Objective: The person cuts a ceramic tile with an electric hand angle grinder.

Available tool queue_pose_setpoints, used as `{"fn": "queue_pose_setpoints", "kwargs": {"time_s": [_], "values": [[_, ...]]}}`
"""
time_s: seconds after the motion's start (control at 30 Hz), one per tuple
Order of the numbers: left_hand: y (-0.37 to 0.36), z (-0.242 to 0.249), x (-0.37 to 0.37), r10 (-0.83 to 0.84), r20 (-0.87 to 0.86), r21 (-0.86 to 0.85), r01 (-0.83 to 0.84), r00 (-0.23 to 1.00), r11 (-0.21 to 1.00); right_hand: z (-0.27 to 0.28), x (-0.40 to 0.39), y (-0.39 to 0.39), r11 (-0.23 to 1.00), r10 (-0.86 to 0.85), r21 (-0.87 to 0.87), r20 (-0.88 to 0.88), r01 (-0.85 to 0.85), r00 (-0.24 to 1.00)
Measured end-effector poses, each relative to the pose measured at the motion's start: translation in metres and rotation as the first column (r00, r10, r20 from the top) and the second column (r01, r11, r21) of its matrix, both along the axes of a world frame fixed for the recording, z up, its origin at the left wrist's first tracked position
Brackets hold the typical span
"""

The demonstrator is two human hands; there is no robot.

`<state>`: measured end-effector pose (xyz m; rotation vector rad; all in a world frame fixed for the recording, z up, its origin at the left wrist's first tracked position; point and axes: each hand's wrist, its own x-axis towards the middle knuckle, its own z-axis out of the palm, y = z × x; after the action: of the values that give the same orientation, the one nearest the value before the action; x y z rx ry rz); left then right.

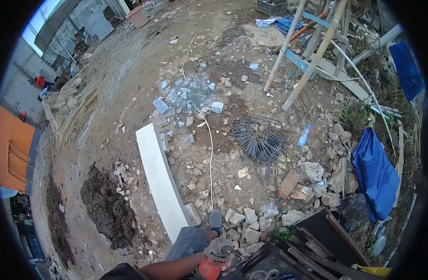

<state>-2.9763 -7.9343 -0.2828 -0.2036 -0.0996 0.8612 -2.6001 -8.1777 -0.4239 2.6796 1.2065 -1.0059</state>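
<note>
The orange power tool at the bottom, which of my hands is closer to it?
Probably the left. A hand grips the orange power tool, on an arm reaching in from the lower left. Which hand it is isn't certain, and no other hand shows in the picture.

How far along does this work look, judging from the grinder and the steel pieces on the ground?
Done: a pile of bent steel pieces already lies on the rubble. In hand: a hand at the bottom edge grips an orange grinder; which hand it is cannot be told. The grinder touches no steel here. Left: this cannot be judged; dark bars lie beside the grinder, and a white slab lies untouched.
</note>
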Motion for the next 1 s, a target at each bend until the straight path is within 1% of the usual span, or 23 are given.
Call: {"fn": "queue_pose_setpoints", "kwargs": {"time_s": [0.03,0.07,0.1,0.13,0.2,0.23,0.27,0.3,0.33,0.37,0.43,0.5,0.57,0.6,0.67,0.7,0.73,0.77,0.8,0.83,0.87,0.93,1.0], "values": [[0.027,0.018,-0.01,0.035,-0.007,0.022,-0.035,0.999,0.999,0.021,-0.015,0.068,0.992,-0.041,-0.119,-0.028,0.038,0.999],[0.067,0.038,-0.015,0.074,-0.022,0.053,-0.073,0.997,0.996,0.038,-0.034,0.13,0.997,-0.006,-0.072,-0.035,0.003,0.999],[0.031,0.038,-0.037,0.113,-0.036,0.088,-0.109,0.993,0.99,0.056,-0.054,0.19,0.998,0.027,0.059,-0.093,-0.021,0.995],[0.056,0.054,-0.048,0.146,-0.047,0.119,-0.139,0.988,0.983,0.076,-0.072,0.239,0.982,0.062,0.185,-0.147,-0.034,0.987],[0.05,0.065,-0.066,0.185,-0.069,0.158,-0.173,0.98,0.972,0.11,-0.102,0.303,0.915,0.125,0.403,-0.249,-0.014,0.96],[0.066,0.08,-0.074,0.198,-0.078,0.165,-0.183,0.977,0.969,0.113,-0.107,0.329,0.89,0.232,0.436,-0.189,-0.13,0.954],[0.071,0.09,-0.076,0.216,-0.083,0.161,-0.201,0.973,0.966,0.114,-0.113,0.352,0.883,0.246,0.447,-0.182,-0.143,0.952],[0.075,0.074,-0.086,0.214,-0.174,0.168,-0.185,0.961,0.968,0.115,-0.122,0.378,0.863,0.231,0.505,-0.384,-0.006,0.894],[0.089,0.08,-0.093,0.239,-0.175,0.178,-0.208,0.955,0.962,0.134,-0.141,0.406,0.841,0.231,0.525,-0.573,0.135,0.786],[0.103,0.084,-0.099,0.25,-0.173,0.187,-0.218,0.953,0.958,0.154,-0.158,0.43,0.841,0.258,0.529,-0.574,0.111,0.778],[0.132,0.102,-0.103,0.352,-0.125,0.28,-0.308,0.927,0.909,0.243,-0.222,0.478,0.822,0.216,0.465,-0.789,0.33,0.575],[0.17,0.109,-0.119,0.36,-0.151,0.294,-0.306,0.92,0.905,0.294,-0.267,0.523,0.761,0.383,0.519,-0.843,0.389,0.377],[0.191,0.095,-0.126,0.379,-0.288,0.29,-0.297,0.879,0.91,0.323,-0.291,0.562,0.806,0.424,0.474,-0.881,0.355,0.212],[0.202,0.098,-0.128,0.377,-0.285,0.293,-0.294,0.881,0.91,0.339,-0.303,0.578,0.846,0.414,0.429,-0.903,0.316,0.117],[0.241,0.108,-0.139,0.521,-0.219,0.314,-0.446,0.825,0.838,0.373,-0.334,0.616,0.881,0.448,0.431,-0.893,0.195,-0.051],[0.254,0.109,-0.142,0.558,-0.274,0.334,-0.467,0.783,0.819,0.385,-0.347,0.627,0.883,0.465,0.451,-0.879,0.129,-0.111],[0.263,0.116,-0.144,0.555,-0.278,0.323,-0.468,0.784,0.823,0.397,-0.355,0.64,0.891,0.448,0.454,-0.883,-0.016,-0.142],[0.279,0.127,-0.148,0.56,-0.25,0.445,-0.42,0.79,0.791,0.409,-0.363,0.656,0.873,0.433,0.46,-0.884,-0.163,-0.175],[0.294,0.136,-0.154,0.564,-0.22,0.568,-0.366,0.795,0.738,0.415,-0.374,0.669,0.869,0.438,0.466,-0.881,-0.168,-0.179],[0.294,0.145,-0.151,0.566,-0.253,0.46,-0.417,0.785,0.784,0.419,-0.387,0.679,0.865,0.393,0.44,-0.893,-0.241,-0.217],[0.299,0.154,-0.149,0.575,-0.249,0.461,-0.426,0.779,0.778,0.424,-0.398,0.687,0.855,0.342,0.41,-0.906,-0.318,-0.249],[0.302,0.162,-0.145,0.72,-0.203,0.39,-0.62,0.663,0.681,0.438,-0.416,0.698,0.89,0.267,0.354,-0.916,-0.289,-0.299],[0.302,0.148,-0.149,0.75,-0.172,0.35,-0.672,0.638,0.652,0.444,-0.432,0.708,0.922,0.18,0.277,-0.925,-0.271,-0.334]]}}
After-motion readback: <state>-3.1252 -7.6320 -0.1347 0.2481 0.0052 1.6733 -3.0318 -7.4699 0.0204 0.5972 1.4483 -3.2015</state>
